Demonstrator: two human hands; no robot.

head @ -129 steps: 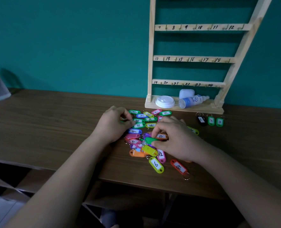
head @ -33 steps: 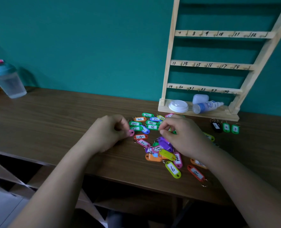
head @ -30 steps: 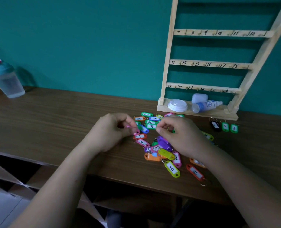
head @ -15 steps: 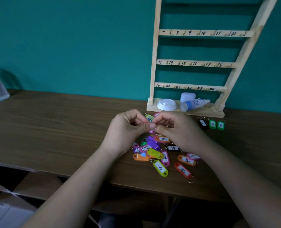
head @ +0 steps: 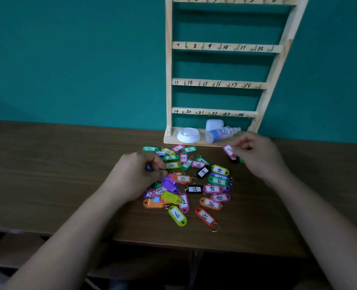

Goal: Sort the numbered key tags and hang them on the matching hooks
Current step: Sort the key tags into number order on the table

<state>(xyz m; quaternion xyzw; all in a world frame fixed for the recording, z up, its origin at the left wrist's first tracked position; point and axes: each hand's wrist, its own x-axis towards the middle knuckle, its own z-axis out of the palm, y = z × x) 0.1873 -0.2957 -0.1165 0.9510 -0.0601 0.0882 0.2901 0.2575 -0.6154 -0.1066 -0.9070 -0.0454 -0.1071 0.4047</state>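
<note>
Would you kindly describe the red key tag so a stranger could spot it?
Find the wooden hook rack on the table, then the tag pile before it. The red tag lies at the pile's near right corner, the only red one, its ring toward the near edge.

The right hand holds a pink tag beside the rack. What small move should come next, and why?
Probably lower the pink tag onto the table beside the black tag. The right hand pinches it low, just above that tag, well below the numbered hooks; its number is unreadable.
</note>
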